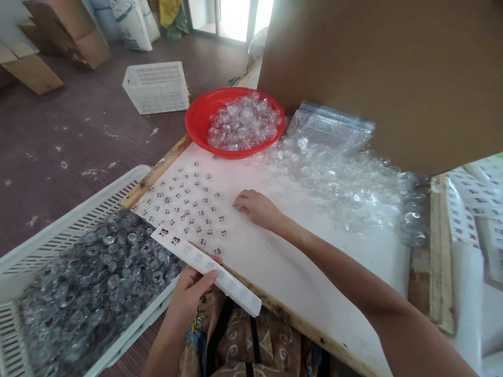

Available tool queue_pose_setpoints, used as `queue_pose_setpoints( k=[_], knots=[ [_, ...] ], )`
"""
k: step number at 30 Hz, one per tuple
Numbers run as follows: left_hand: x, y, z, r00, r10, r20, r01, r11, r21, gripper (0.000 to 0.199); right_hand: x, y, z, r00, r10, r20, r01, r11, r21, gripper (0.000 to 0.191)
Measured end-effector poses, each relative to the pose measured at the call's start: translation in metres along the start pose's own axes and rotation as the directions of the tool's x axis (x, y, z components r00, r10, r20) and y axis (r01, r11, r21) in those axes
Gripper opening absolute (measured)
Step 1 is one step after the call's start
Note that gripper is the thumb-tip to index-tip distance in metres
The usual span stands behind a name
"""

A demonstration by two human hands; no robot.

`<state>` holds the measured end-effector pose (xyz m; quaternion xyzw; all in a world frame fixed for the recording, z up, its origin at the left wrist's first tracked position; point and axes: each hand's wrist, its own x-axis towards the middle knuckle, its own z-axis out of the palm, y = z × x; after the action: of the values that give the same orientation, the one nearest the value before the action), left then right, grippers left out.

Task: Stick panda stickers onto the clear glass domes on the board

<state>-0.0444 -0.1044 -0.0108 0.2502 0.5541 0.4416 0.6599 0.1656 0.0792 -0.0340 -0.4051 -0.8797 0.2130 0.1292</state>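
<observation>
My left hand (196, 288) pinches a long white sticker strip (231, 285) between thumb and fingers at the table's front edge. Two dark panda-like face stickers (168, 236) show at the strip's far end; the rest of it looks pale. Over the white tabletop (271, 267), my right hand (254, 208) has its fingers curled together and pointing down; anything within them is hidden. To its left lie many small clear round pieces (196, 201), spread out, each bearing a dark face print. Loose clear round pieces (346, 188) are heaped to the right.
A red basin (200, 131) of clear balls stands at the table's far corner, beside clear zip bags (330, 128). A white crate (129, 186) full of clear pieces is at left. Cardboard (377, 78) rises behind. An overturned white basket (157, 89) lies on the floor.
</observation>
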Motion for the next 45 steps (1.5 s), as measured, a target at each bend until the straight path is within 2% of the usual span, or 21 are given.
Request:
queue_pose_setpoints(
  k=[4, 8, 13, 20, 23, 25, 29, 31, 35, 39, 41, 45],
  knots=[
    [-0.002, 0.000, -0.002, 1.000, -0.003, 0.002, 0.003, 1.000, -0.009, 0.033, -0.020, -0.017, 0.006, 0.995, -0.078, -0.054, 0.081, 0.995, 0.053, 0.018],
    [-0.003, -0.001, -0.001, 1.000, -0.016, 0.010, 0.016, 1.000, -0.009, 0.033, -0.042, -0.037, 0.019, 0.990, -0.143, -0.007, 0.144, 0.989, 0.038, 0.016],
    [-0.003, -0.002, 0.002, 0.999, -0.025, 0.024, 0.026, 0.999, -0.022, 0.035, -0.057, -0.043, 0.023, 0.995, -0.078, -0.067, 0.081, 0.995, 0.051, 0.019],
    [-0.007, -0.003, 0.004, 0.997, -0.037, 0.071, 0.037, 0.999, 0.003, 0.033, -0.058, -0.045, 0.015, 0.995, 0.064, -0.072, -0.039, 0.953, 0.301, 0.022],
    [-0.008, -0.007, 0.001, 0.997, -0.022, 0.069, 0.021, 1.000, 0.006, 0.032, -0.053, -0.038, 0.013, 0.994, 0.023, -0.107, 0.005, 0.968, 0.250, 0.017],
    [-0.007, -0.010, -0.002, 0.998, -0.026, 0.063, 0.025, 1.000, 0.015, 0.034, -0.047, -0.026, 0.011, 0.985, 0.014, -0.171, 0.017, 0.984, 0.179, 0.015],
    [-0.006, -0.014, -0.006, 0.997, -0.044, 0.059, 0.043, 0.999, 0.023, 0.039, -0.027, 0.002, 0.008, 0.934, 0.149, -0.325, -0.145, 0.989, 0.034, 0.027],
    [-0.005, -0.013, -0.007, 0.997, -0.047, 0.065, 0.045, 0.999, 0.028, 0.039, -0.021, 0.011, 0.010, 0.934, 0.171, -0.315, -0.185, 0.983, -0.016, 0.032],
    [-0.004, -0.010, -0.006, 0.997, -0.040, 0.066, 0.038, 0.999, 0.021, 0.038, -0.017, 0.019, 0.012, 0.957, 0.094, -0.275, -0.110, 0.993, -0.045, 0.036],
    [-0.003, -0.009, -0.006, 0.995, -0.062, 0.072, 0.061, 0.998, 0.017, 0.036, -0.013, 0.033, 0.003, 0.905, 0.218, -0.366, -0.268, 0.959, -0.091, 0.039],
    [-0.002, -0.009, -0.006, 0.995, -0.062, 0.077, 0.062, 0.998, 0.010, 0.036, -0.012, 0.037, 0.000, 0.894, 0.271, -0.356, -0.325, 0.941, -0.098, 0.040],
    [0.000, -0.010, -0.005, 0.996, -0.065, 0.068, 0.065, 0.998, -0.010, 0.037, -0.016, 0.030, 0.005, 0.939, 0.179, -0.293, -0.202, 0.978, -0.051, 0.041]
  ],
)
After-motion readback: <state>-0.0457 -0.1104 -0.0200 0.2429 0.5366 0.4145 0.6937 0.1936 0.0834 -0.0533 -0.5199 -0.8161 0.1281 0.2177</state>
